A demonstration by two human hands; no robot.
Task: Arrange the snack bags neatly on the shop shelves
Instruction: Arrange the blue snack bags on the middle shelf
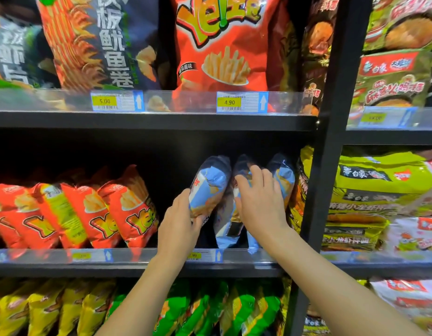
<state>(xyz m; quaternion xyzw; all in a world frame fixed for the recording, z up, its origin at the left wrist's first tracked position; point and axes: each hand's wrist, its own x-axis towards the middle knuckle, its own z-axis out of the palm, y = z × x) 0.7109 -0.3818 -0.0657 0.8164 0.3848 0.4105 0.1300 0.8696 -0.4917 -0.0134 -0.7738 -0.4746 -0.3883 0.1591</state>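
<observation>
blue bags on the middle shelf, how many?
3: left blue bag gripped by the left hand; middle blue bag under the right hand; right blue bag just right of that hand. More may sit hidden behind them.

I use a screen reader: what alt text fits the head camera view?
The left hand grips a pale blue snack bag at the black metal shelf, while the right hand rests on the neighbouring blue bags. Orange-red chip bags lean to their left.

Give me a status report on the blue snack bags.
Left hand grips the leftmost blue bag, tilted. Right hand flat against the other blue bags. Gap before the red bags; nothing blocking.
</observation>
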